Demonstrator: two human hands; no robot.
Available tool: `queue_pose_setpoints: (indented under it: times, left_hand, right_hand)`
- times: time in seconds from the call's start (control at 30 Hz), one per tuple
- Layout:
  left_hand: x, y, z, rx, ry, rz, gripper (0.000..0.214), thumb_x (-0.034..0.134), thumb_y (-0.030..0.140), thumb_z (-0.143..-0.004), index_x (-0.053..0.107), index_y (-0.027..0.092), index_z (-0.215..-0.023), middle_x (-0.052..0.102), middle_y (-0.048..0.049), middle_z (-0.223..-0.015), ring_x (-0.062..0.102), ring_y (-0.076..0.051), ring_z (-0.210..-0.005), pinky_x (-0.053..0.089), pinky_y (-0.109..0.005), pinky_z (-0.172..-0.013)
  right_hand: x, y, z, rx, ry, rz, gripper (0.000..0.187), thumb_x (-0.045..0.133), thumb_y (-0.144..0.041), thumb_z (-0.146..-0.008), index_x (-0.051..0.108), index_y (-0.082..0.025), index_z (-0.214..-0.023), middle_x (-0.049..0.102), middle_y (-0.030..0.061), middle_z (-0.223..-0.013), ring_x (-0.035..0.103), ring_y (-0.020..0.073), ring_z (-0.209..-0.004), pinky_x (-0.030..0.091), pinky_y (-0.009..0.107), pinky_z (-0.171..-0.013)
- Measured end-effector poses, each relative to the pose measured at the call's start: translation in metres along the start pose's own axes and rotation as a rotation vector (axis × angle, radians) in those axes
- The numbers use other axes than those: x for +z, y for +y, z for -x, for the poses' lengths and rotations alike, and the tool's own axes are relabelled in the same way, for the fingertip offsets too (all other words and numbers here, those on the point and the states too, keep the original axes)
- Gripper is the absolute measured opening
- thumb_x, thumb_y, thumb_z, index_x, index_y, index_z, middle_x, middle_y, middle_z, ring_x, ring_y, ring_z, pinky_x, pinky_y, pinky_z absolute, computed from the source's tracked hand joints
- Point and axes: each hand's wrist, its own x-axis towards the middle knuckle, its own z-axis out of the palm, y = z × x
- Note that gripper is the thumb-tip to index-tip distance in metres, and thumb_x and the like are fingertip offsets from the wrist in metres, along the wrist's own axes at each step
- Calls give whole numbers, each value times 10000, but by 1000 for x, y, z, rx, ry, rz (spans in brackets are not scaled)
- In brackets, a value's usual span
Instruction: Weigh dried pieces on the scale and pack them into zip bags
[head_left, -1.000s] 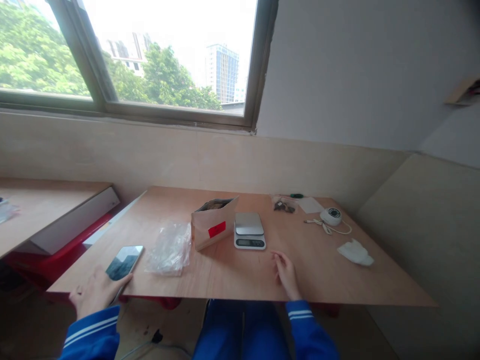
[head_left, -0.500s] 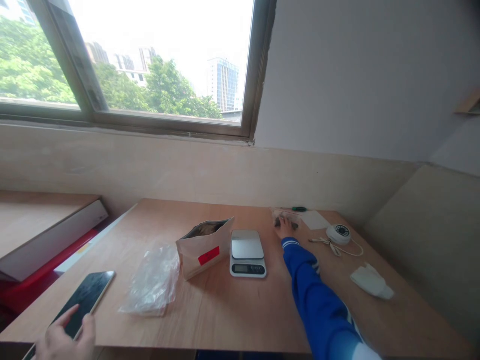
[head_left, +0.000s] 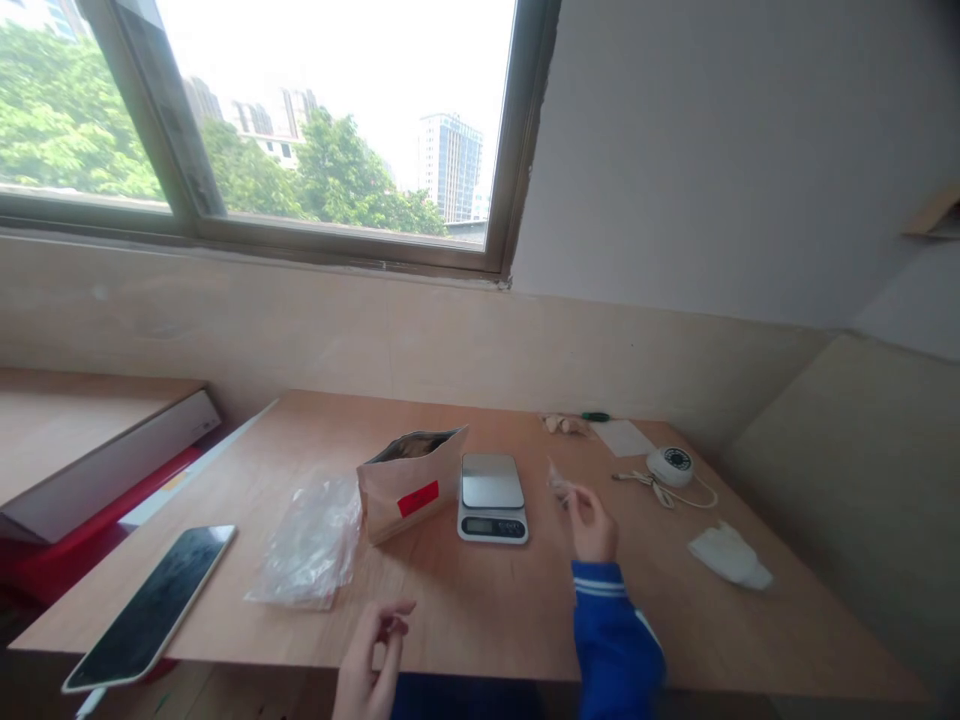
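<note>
My right hand (head_left: 591,520) hovers over the wooden table (head_left: 480,600), right of the small digital scale (head_left: 492,496), and pinches a small clear plastic bag (head_left: 558,484). My left hand (head_left: 371,655) is at the table's near edge, holding nothing, with its fingers loosely curled. A brown paper bag (head_left: 409,480) with a red label stands open to the left of the scale. A heap of clear plastic bags (head_left: 311,540) lies further left. A phone (head_left: 154,605) lies face up at the near left corner.
At the far right of the table are a few small items (head_left: 564,424), a green pen (head_left: 596,417), a white card (head_left: 622,438), a round white device with a cable (head_left: 671,465) and a white cloth (head_left: 727,555). A window and wall stand behind.
My right hand has pulled back from the far side of the table with a small clear bag pinched in it. My left hand has left the phone and moved right to the table's front middle.
</note>
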Motion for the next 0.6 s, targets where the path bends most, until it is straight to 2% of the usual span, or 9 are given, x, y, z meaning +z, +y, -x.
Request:
queue_pose_setpoints:
  times: [0.1,0.13,0.17,0.23,0.3,0.37,0.43,0.53,0.6]
  left_hand:
    - [28,24,2,68,-154,70,450,545,492,-801,577,237,-1170,600,-107,-1167,587,-245,-1022,479,-366,-887]
    - [35,32,2,81,-207,86,501,555,471,-806,517,238,-1248,553,-108,-1250,541,-248,-1116,439,-380,-955]
    - [40,39,2,88,-256,102,530,558,457,-812,474,242,-1289,516,-103,-1299,500,-246,-1176,402,-387,-1000]
    - [46,51,3,85,-376,147,490,550,437,-829,478,241,-1273,531,-92,-1271,512,-230,-1148,407,-371,-988]
    - [47,56,5,55,-467,201,371,538,436,-840,552,214,-1137,608,-71,-1070,586,-193,-954,485,-309,-829]
    - [44,54,9,7,-436,275,291,564,445,-820,566,192,-962,592,-17,-829,570,-133,-696,475,-234,-601]
    - [40,47,14,-48,-340,366,296,621,457,-772,517,188,-836,519,39,-690,471,-75,-501,382,-192,-446]
    - [35,37,17,-111,-289,473,347,655,471,-733,451,192,-751,475,77,-574,402,-49,-394,354,-190,-417]
    - [34,33,18,-143,-261,505,358,659,484,-723,450,193,-746,501,68,-557,457,-74,-420,402,-209,-458]
  right_hand:
    - [-32,-41,65,72,81,-110,369,538,-509,-815,634,-173,-932,682,106,-924,626,239,-850,475,347,-780]
    - [-38,-55,81,115,70,-156,389,525,-534,-818,622,-170,-914,680,99,-887,629,230,-816,486,336,-749]
    - [-41,-68,93,131,0,-209,395,511,-545,-826,616,-170,-898,678,91,-870,632,219,-796,495,323,-727]
    - [-40,-91,108,107,-162,-293,383,496,-541,-841,609,-177,-878,673,72,-849,634,200,-770,506,301,-700]
    - [-34,-106,112,42,-275,-340,352,478,-513,-864,606,-184,-868,667,60,-838,633,187,-763,512,291,-693]
    - [-24,-111,112,-25,-317,-343,322,449,-469,-892,606,-187,-886,663,61,-854,631,182,-780,515,295,-707]
    - [-14,-111,113,-86,-267,-291,294,452,-427,-898,598,-185,-979,651,80,-931,620,189,-830,513,318,-738]
    - [-3,-111,123,-177,-126,-169,280,499,-368,-873,565,-176,-1067,607,108,-1008,584,210,-894,496,365,-787]
    - [0,-116,135,-216,-226,-142,188,496,-307,-872,584,-185,-985,600,88,-939,582,197,-849,499,348,-767]
